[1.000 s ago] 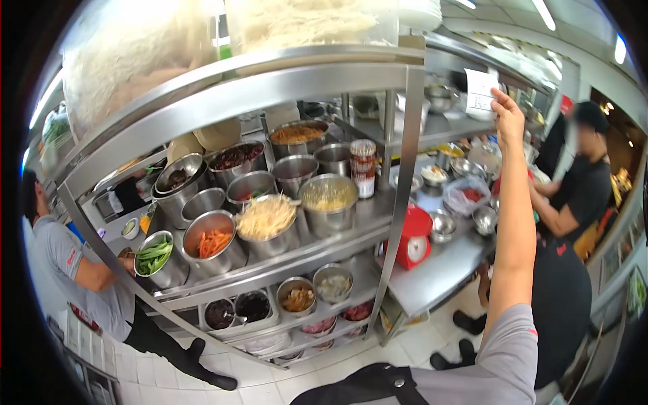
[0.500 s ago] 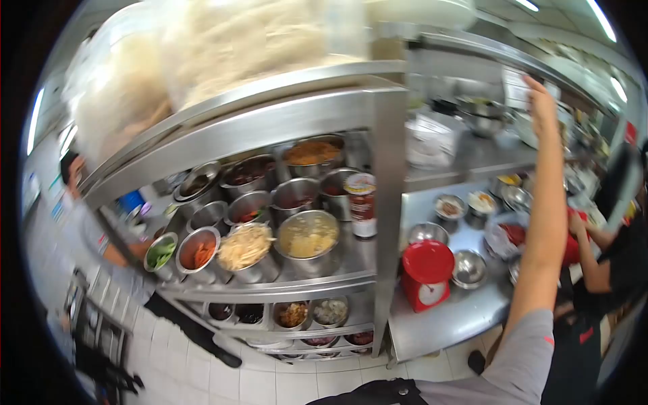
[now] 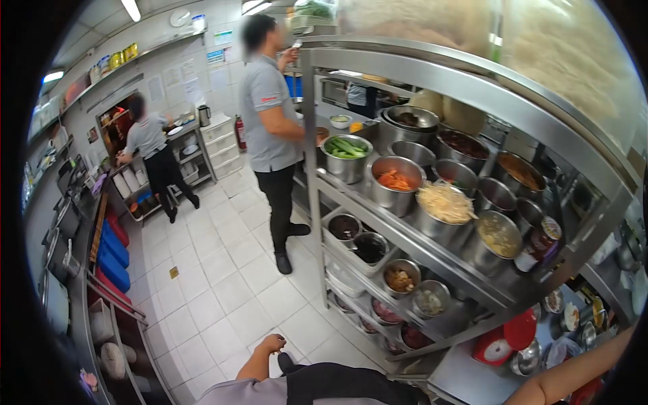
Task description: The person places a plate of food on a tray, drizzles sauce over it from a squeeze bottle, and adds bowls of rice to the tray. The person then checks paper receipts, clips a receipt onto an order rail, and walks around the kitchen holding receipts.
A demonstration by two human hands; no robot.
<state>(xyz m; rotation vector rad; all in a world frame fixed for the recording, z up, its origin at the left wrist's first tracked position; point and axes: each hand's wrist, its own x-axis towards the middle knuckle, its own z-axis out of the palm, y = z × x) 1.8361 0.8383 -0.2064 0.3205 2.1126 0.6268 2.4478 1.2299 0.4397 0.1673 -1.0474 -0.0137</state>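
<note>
My left hand (image 3: pixel 272 343) hangs low over the tiled floor, its fingers curled in and no object showing in them. Only my right forearm (image 3: pixel 574 368) shows at the lower right; the hand lies beyond the edge of the view. That forearm passes over a steel table holding a red kitchen scale (image 3: pixel 496 345) and metal bowls (image 3: pixel 526 358). In front of me stands a steel rack (image 3: pixel 412 233) with pots of cut green vegetables (image 3: pixel 347 148), orange strips (image 3: pixel 395 179) and pale shreds (image 3: pixel 445 204). A jar with a red label (image 3: pixel 540 244) leans by the rack's right post.
A person in a grey shirt (image 3: pixel 273 115) stands at the rack's far left end. Further back, another person (image 3: pixel 150 138) works at a shelf unit (image 3: pixel 192 152). A long counter (image 3: pixel 91 270) runs along the left wall. White floor tiles (image 3: pixel 223 283) lie between.
My view has swung left, so the rack now sits to the right. My right hand, raised over the right-hand table before, has left the frame. My left hand has come into sight.
</note>
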